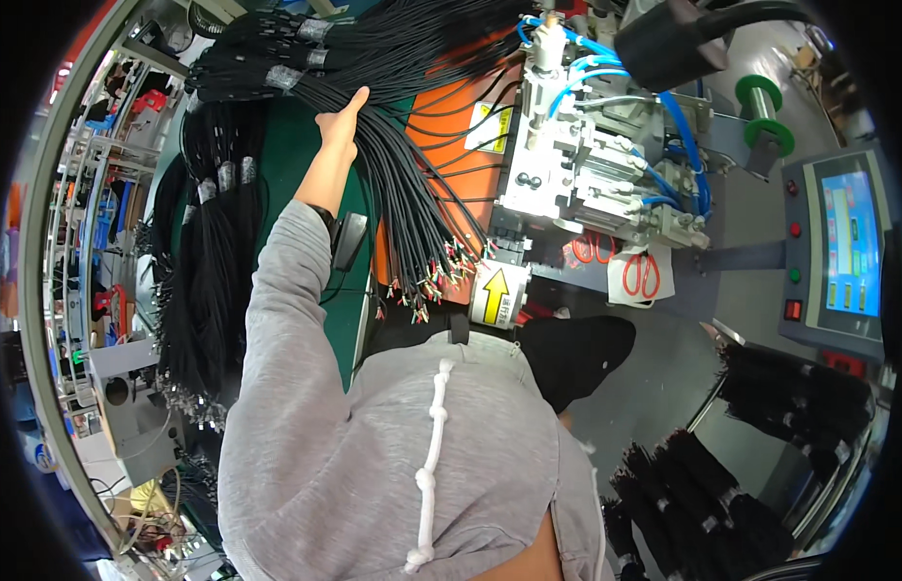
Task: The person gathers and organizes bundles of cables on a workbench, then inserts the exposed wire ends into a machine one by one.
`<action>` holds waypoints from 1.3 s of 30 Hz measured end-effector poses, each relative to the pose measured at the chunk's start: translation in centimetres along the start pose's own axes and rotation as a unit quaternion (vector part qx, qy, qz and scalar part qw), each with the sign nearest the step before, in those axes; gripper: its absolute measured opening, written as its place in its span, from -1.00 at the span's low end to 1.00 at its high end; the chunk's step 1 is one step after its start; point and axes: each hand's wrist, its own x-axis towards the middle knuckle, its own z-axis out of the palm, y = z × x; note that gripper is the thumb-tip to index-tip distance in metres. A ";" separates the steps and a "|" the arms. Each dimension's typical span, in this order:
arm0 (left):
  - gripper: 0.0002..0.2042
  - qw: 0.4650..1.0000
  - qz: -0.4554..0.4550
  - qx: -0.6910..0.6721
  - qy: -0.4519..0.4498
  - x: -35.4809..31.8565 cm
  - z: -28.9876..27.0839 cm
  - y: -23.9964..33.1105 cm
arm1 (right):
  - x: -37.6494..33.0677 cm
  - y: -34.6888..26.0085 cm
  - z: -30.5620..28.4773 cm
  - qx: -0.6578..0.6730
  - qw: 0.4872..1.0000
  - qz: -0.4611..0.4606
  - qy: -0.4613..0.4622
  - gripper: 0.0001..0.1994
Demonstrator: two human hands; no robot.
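Note:
My left hand (342,126) reaches forward to the left edge of a thick bundle of black cables (398,174). One digit is stretched out along the cables and another stands apart from it; the rest of the fingers are hidden. Stripped ends with red, white and green wires (436,281) fan out toward my lap. Several single cables run from the bundle to a metal machine (577,155) with blue air hoses. My right hand does not show.
Taped cable bundles (286,73) lie far left, and more hang over the green table's side (214,223). Red-handled scissors (641,276) rest by the machine. A control screen (848,242) stands right, above racks of black cable bundles (703,494). A black lamp head (669,48) overhangs the machine.

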 end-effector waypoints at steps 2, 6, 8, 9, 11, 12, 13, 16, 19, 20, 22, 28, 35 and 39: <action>-0.02 0.998 0.002 0.041 0.044 1.3 -0.6 -0.7 | 6.7 -5.7 -3.1 -0.003 1.000 -0.020 -0.016 -0.83; -0.09 0.992 0.010 -0.081 -0.095 2.6 -4.1 -0.5 | 17.2 -17.0 -12.3 -0.077 0.927 0.129 0.345 -0.80; -0.18 0.989 -0.024 -0.104 -0.106 0.4 -3.8 1.0 | 20.2 -26.7 -13.5 0.011 0.945 0.009 0.328 -0.83; -0.28 0.985 -0.047 -0.125 -0.107 -0.9 -4.1 2.2 | 21.7 -31.4 -13.2 0.052 0.956 -0.044 0.286 -0.83; -0.36 0.981 -0.057 -0.156 -0.103 -1.7 -5.2 3.3 | 24.7 -39.7 -11.4 -0.010 0.961 -0.236 0.146 -0.76; -0.48 0.969 -0.057 -0.192 -0.145 -1.9 -6.1 3.7 | 26.4 -43.9 -9.6 0.000 0.953 -0.288 0.098 -0.71; -0.60 0.954 -0.058 -0.225 -0.191 -2.2 -6.9 3.9 | 28.3 -47.8 -8.0 -0.024 0.935 -0.347 0.064 -0.67; -0.80 0.914 -0.075 -0.298 -0.263 -4.7 -8.8 5.4 | 33.6 -53.7 -2.0 0.022 0.934 -0.354 -0.033 -0.60; -0.84 0.909 -0.092 -0.298 -0.278 -6.3 -11.7 5.5 | 37.8 -55.8 4.5 -0.002 0.891 -0.454 0.025 -0.50; -0.84 0.909 -0.080 -0.302 -0.275 -6.4 -12.6 5.1 | 39.2 -55.9 6.6 -0.036 0.886 -0.457 0.068 -0.48; -0.82 0.870 -0.140 -0.338 -0.332 -6.6 -13.4 4.3 | 41.0 -55.5 9.6 -0.066 0.874 -0.467 0.114 -0.46; -0.76 0.928 -0.066 -0.271 -0.247 -6.8 -13.0 4.5 | 36.7 -60.1 10.0 0.074 0.929 -0.220 -0.288 -0.47; -0.79 0.852 -0.088 -0.445 -0.259 -6.3 -11.1 7.8 | 34.8 -59.7 10.7 0.417 0.783 0.041 -0.459 -0.48; -0.77 0.868 -0.015 -0.440 -0.231 0.1 -12.1 8.7 | 34.4 -59.9 8.7 0.406 0.751 0.086 -0.513 -0.53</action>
